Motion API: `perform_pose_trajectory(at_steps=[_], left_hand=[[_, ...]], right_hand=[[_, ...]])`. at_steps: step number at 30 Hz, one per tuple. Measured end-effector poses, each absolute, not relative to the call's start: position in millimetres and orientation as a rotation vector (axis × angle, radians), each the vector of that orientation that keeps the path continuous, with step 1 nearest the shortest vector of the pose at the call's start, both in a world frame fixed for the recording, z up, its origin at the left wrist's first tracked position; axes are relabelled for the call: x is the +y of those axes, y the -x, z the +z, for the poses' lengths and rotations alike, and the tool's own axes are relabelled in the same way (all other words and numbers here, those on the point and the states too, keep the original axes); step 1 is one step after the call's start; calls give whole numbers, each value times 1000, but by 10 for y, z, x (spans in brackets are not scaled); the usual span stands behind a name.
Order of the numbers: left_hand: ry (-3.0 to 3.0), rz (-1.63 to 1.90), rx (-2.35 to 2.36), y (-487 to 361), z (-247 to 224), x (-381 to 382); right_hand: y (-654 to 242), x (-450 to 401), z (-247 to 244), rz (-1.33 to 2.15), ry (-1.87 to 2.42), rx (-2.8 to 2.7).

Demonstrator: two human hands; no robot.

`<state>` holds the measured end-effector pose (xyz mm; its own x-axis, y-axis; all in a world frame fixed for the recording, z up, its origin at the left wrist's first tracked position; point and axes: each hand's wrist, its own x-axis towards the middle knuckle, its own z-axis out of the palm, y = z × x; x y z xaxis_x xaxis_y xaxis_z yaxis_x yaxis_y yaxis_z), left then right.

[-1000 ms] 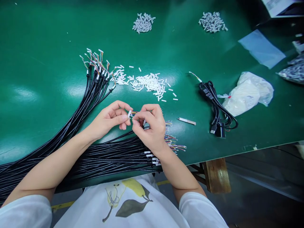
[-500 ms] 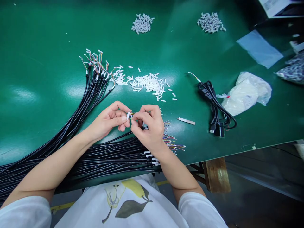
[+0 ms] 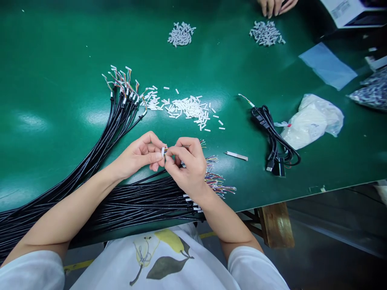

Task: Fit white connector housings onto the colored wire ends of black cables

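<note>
My left hand pinches a small white connector between thumb and fingers. Thin coloured wires run from the connector into my right hand, whose thumb and index finger are closed on them right beside it. Below both hands lies a thick bundle of black cables, with stripped coloured wire ends fanning out to the right. A second bundle of black cables curves up on the left, its ends carrying white connectors. Beyond my hands is a pile of loose white connectors.
Two heaps of grey parts lie at the back, with another person's hand by the right one. To the right are a small metal tool, a coiled black USB cable, a white plastic bag and a box.
Another person's hand has come into view at the top right. My fingers have shifted slightly, my right hand's fingertips now closer to the connector. The view has tilted a little.
</note>
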<state>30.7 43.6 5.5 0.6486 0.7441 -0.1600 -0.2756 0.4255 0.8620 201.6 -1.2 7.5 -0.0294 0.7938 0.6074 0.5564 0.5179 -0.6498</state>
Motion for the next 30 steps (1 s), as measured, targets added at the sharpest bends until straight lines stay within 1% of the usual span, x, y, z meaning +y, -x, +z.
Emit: perform_pose_trajectory(at_steps=[2, 5, 7, 11, 12, 13, 15, 16, 18, 20, 21, 22, 24, 26, 28, 30], left_hand=[[-940, 695, 591, -311, 62, 441], [-963, 734, 628, -323, 82, 442], [-988, 770, 682, -328, 89, 438], [-1110, 793, 758, -336, 75, 421], [-1144, 786, 760, -338, 75, 413], [-1180, 775, 763, -336, 80, 401], [-1288, 706, 792, -309, 108, 360], [-1369, 633, 821, -274, 128, 330], [-1534, 377, 871, -141, 173, 250], [-1600, 124, 906, 84, 207, 157], [-1590, 66, 947, 226, 216, 113], [-1563, 81, 1025, 378, 218, 75], [-1490, 334, 1269, 679, 203, 37], [-1372, 776, 1475, 916, 164, 68], [-1227, 1172, 1536, 1056, 109, 161], [-1144, 1354, 1540, 1118, 51, 283]], right_hand=[[-2017, -7, 71, 320, 1153, -1696], [-2049, 9, 71, 516, 1175, -1630], [-2094, 28, 75, 737, 1200, -1518], [-2216, 98, 85, 1356, 1206, -1331], [-2247, 122, 89, 1451, 1193, -1298], [-2274, 148, 95, 1489, 1174, -1237], [-2320, 199, 108, 1435, 1115, -990], [-2338, 223, 115, 1389, 1075, -834], [-2364, 261, 127, 1336, 1003, -598], [-2380, 284, 132, 1336, 973, -523], [-2384, 289, 131, 1339, 965, -525], [-2385, 291, 128, 1338, 959, -540], [-2382, 288, 116, 1329, 952, -593], [-2372, 283, 97, 1328, 956, -660], [-2362, 285, 75, 1353, 981, -730], [-2364, 296, 57, 1381, 1021, -775]])
